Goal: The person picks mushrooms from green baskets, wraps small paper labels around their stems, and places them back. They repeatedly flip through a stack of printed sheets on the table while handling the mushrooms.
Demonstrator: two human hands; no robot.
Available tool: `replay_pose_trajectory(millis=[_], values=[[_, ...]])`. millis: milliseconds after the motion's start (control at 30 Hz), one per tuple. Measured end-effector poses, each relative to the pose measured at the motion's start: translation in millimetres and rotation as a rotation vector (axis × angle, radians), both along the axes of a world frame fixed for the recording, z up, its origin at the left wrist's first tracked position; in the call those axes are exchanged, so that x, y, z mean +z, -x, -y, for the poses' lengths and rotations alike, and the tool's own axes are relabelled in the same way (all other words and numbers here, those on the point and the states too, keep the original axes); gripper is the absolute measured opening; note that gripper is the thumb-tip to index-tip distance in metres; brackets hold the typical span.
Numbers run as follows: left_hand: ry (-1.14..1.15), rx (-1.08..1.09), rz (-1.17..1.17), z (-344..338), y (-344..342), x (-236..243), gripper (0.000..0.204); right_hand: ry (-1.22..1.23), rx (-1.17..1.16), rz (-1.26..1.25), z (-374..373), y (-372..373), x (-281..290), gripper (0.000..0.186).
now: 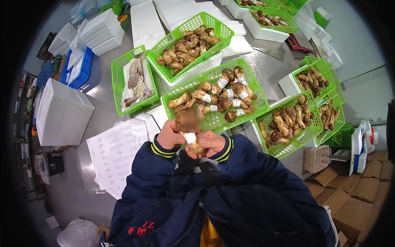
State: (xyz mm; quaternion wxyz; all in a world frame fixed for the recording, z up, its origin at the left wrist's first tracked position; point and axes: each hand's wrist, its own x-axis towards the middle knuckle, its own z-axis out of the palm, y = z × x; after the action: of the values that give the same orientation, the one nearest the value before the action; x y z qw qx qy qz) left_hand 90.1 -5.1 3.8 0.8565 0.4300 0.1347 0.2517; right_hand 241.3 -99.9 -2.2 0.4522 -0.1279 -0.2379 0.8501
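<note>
Both my hands hold one brown mushroom [185, 122] over the near edge of the work table. Its broad cap points up and away, and a white paper band wraps the stem. Fingers of my left hand [169, 135] close on its left side. My right hand [209, 142] grips the lower stem from the right. Just beyond my hands, a green basket [258, 84] contains several mushrooms, many banded in white like this one. Left of my hands lies a white sheet of printed labels [117, 150].
Another green basket [224, 31] of unbanded mushrooms stands behind. One at left [119, 84] contains what look like striped gloves [139, 80]. More mushroom baskets [314, 123] line the right. White foam boxes [61, 117] and a blue crate [85, 68] are left; cardboard boxes [354, 210] lie lower right.
</note>
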Motion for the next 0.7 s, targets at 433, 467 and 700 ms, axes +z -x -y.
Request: replay_pose_trajectory(millis=[433,467,700], values=[[0.108,0.21,-0.075,-2,14,-40,0.033,-0.499,-1.078,2.095,-31,-136,21,0.029],[0.114,0.217,-0.1,0,13,-42,0.033,-0.404,-1.114,2.209,-30,-141,16,0.029],[0.18,0.254,-0.127,8,12,-44,0.027,-0.275,-1.151,2.507,-32,-142,1,0.028]])
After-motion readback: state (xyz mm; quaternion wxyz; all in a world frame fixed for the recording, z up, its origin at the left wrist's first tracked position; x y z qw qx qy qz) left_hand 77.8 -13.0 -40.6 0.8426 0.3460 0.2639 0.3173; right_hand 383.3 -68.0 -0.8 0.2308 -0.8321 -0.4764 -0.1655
